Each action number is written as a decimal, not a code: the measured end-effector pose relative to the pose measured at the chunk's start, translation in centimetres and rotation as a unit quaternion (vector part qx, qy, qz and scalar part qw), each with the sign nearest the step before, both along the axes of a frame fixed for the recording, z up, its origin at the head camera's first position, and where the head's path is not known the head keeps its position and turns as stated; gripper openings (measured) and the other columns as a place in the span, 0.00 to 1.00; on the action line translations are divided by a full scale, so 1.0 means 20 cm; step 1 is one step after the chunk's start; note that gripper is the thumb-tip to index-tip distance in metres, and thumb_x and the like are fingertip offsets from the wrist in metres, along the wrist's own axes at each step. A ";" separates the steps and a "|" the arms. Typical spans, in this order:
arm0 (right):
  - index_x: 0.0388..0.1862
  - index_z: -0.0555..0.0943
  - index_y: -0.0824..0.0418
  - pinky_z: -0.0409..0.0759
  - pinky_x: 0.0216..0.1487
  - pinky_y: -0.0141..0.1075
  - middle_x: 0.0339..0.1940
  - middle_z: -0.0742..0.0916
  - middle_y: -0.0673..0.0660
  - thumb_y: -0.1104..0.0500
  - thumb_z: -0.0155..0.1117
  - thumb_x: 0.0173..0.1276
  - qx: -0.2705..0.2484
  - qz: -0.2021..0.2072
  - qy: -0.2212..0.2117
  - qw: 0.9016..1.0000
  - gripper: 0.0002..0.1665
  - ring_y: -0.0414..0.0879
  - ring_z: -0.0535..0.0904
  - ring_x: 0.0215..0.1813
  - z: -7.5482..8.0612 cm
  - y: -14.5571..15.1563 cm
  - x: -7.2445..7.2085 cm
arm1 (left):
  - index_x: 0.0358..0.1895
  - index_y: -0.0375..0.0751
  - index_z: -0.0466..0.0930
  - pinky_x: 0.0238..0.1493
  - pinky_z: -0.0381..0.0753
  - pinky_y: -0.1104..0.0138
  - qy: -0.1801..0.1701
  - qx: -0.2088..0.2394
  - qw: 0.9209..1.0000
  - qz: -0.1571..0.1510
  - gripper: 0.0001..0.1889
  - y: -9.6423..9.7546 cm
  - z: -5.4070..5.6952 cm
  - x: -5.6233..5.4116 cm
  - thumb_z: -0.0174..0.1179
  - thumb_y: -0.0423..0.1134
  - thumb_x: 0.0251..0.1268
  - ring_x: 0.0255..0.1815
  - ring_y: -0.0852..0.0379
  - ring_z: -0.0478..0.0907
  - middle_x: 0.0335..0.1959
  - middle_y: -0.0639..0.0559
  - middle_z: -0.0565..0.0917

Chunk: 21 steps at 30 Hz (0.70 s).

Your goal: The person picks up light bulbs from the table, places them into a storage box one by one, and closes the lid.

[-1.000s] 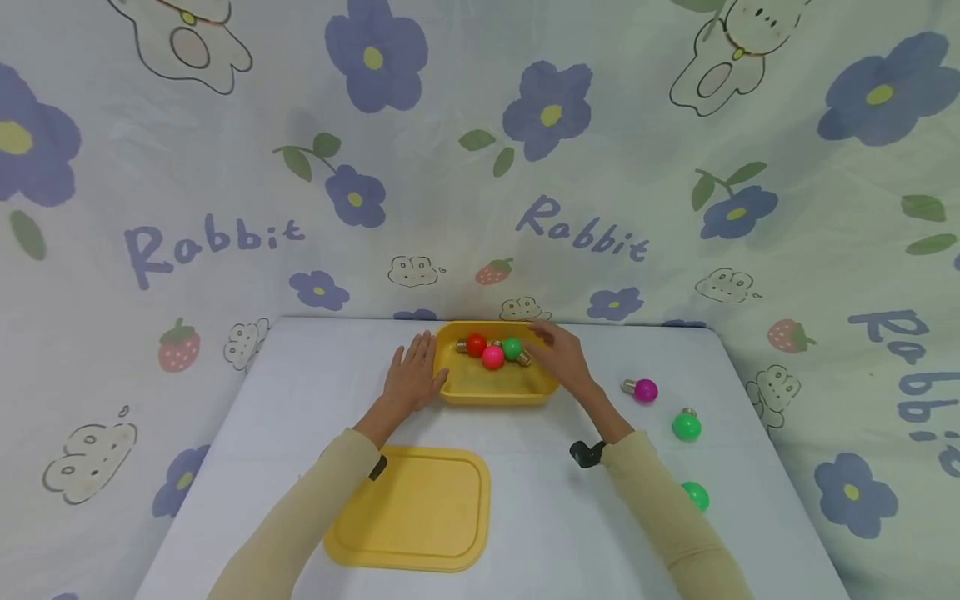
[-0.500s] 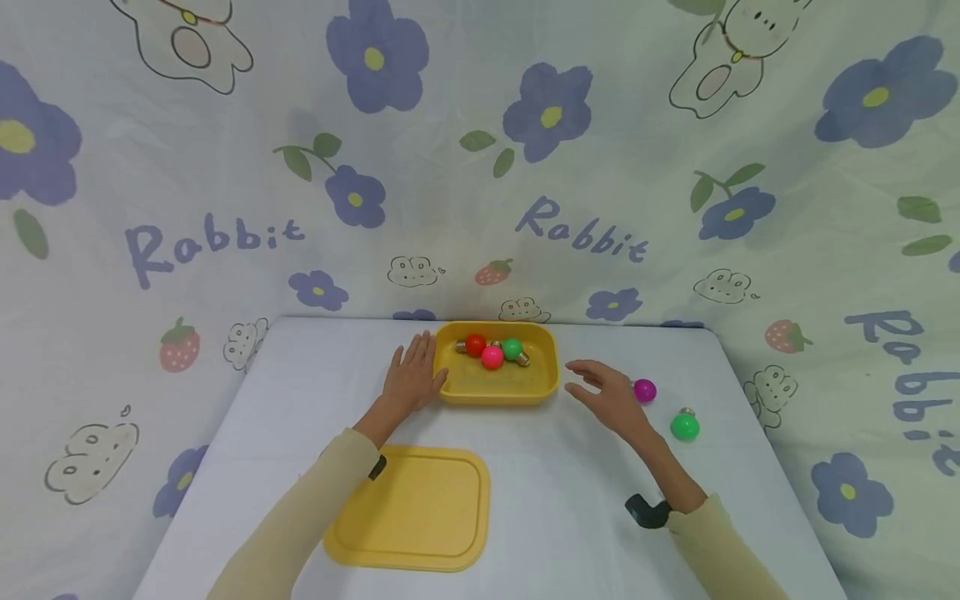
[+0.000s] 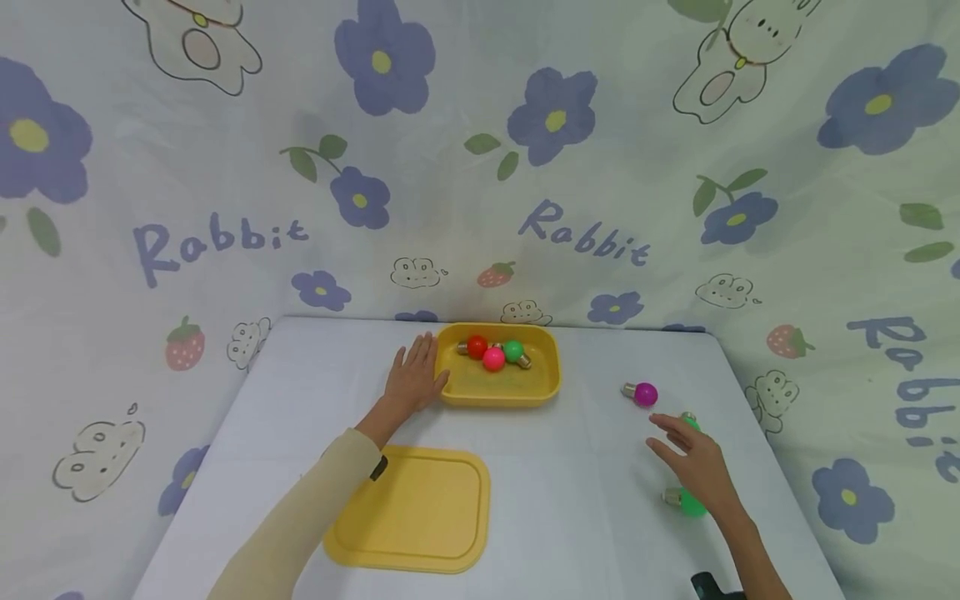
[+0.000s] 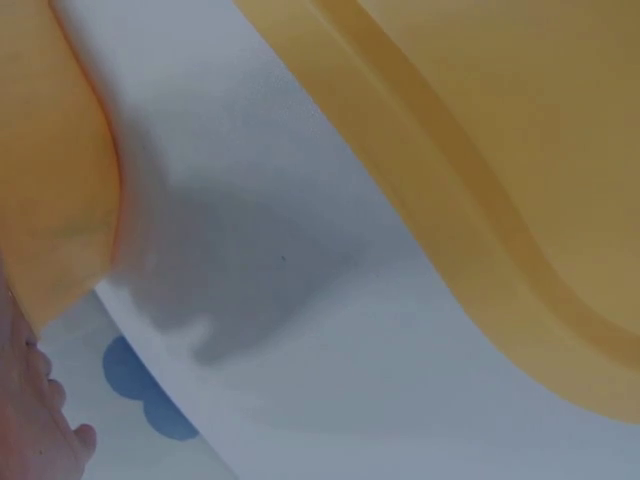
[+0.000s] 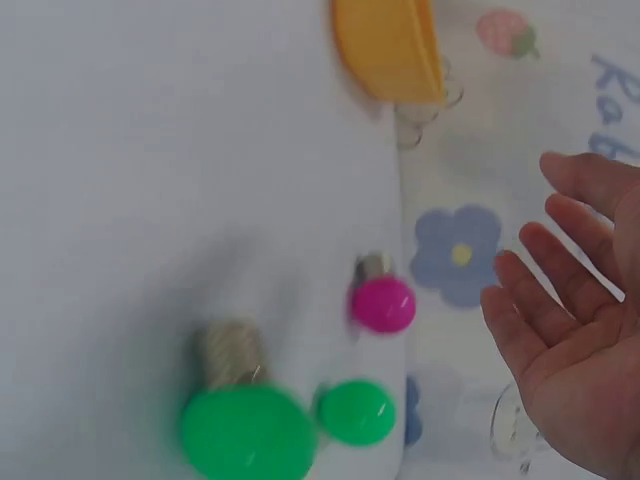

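My left hand (image 3: 408, 383) rests beside the yellow box (image 3: 495, 395), its straight fingers along the box's left side. Inside the box lie a red bulb (image 3: 477, 347), a pink bulb (image 3: 493, 359) and a green bulb (image 3: 513, 351). Over the right part of the table hovers my right hand (image 3: 701, 467), holding nothing, fingers loosely spread. Partly hidden behind it are a near green bulb (image 3: 693, 504) and a far green bulb (image 3: 691, 422); the right wrist view shows both. A purple bulb (image 3: 645, 394) lies farther back.
A flat yellow lid (image 3: 412, 510) lies on the white table (image 3: 570, 500) in front of the box, partly under my left forearm. Behind the table hangs a printed cloth (image 3: 450, 200) with flowers and rabbits.
My right hand has drawn back from the box, moving right and nearer to me, past the purple bulb to the green bulbs. The left hand has stayed against the box.
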State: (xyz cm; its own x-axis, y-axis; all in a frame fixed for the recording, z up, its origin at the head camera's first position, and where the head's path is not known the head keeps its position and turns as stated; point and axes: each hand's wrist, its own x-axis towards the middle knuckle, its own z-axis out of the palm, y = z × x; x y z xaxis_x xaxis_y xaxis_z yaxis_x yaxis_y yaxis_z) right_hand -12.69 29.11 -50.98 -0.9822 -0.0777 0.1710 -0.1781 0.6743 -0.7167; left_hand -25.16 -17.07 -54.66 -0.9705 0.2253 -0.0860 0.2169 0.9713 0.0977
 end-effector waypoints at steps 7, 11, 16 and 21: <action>0.66 0.75 0.65 0.70 0.61 0.64 0.68 0.74 0.73 0.55 0.69 0.69 0.068 -0.050 -0.120 0.989 0.29 0.75 0.68 0.66 -0.06 0.17 0.13 | 0.79 0.29 0.43 0.76 0.42 0.46 -0.002 -0.002 1.000 0.001 0.39 0.01 0.00 0.01 0.41 0.55 0.80 0.80 0.43 0.41 0.81 0.38 0.45; 0.67 0.73 0.67 0.67 0.64 0.64 0.70 0.71 0.73 0.54 0.68 0.69 0.077 -0.058 -0.157 0.983 0.32 0.74 0.63 0.69 -0.12 0.24 0.17 | 0.79 0.29 0.42 0.76 0.43 0.46 -0.002 -0.002 1.000 0.003 0.40 0.01 0.00 0.02 0.41 0.55 0.80 0.80 0.43 0.41 0.81 0.38 0.44; 0.68 0.71 0.68 0.65 0.65 0.64 0.70 0.69 0.74 0.53 0.69 0.68 0.076 -0.051 -0.179 0.980 0.35 0.73 0.60 0.71 -0.18 0.30 0.20 | 0.79 0.30 0.42 0.76 0.43 0.46 -0.003 -0.006 1.000 0.005 0.39 0.01 0.01 0.03 0.40 0.55 0.80 0.81 0.43 0.40 0.81 0.38 0.44; 0.70 0.69 0.69 0.65 0.66 0.62 0.72 0.67 0.75 0.53 0.69 0.67 0.066 -0.040 -0.196 0.978 0.37 0.73 0.58 0.72 -0.23 0.34 0.19 | 0.79 0.30 0.42 0.76 0.44 0.45 -0.002 -0.003 1.000 0.005 0.40 0.02 0.02 0.04 0.40 0.55 0.80 0.81 0.43 0.41 0.81 0.38 0.45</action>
State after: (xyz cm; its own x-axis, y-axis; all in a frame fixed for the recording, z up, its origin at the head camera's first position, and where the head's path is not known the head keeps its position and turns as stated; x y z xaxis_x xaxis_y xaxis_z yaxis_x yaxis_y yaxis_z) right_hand -8.81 35.87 -55.59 -0.9740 0.0055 -0.2263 0.1497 0.7655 -0.6258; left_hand -24.45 -16.69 -54.32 -0.9725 0.2141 -0.0919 0.2057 0.9743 0.0921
